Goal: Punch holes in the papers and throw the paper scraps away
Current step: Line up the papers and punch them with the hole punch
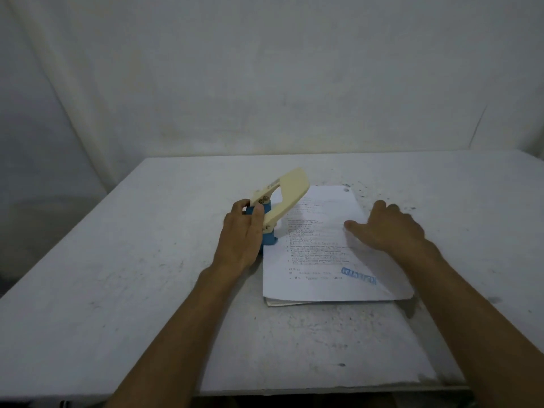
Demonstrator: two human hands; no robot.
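A stack of printed papers (321,260) lies on the white table (147,275), with a blue stamp near its lower right and a punched hole at its far right corner. A hole punch (282,198) with a blue base and a raised cream lever stands at the stack's left edge. My left hand (244,234) grips the punch's blue base from the left. Lying flat, fingers spread, my right hand (388,228) presses on the right side of the top sheet.
Dark specks and small scraps (362,191) dot the table beyond the papers' far right corner. A white wall rises behind the table. The table's front edge (323,388) runs just below my forearms.
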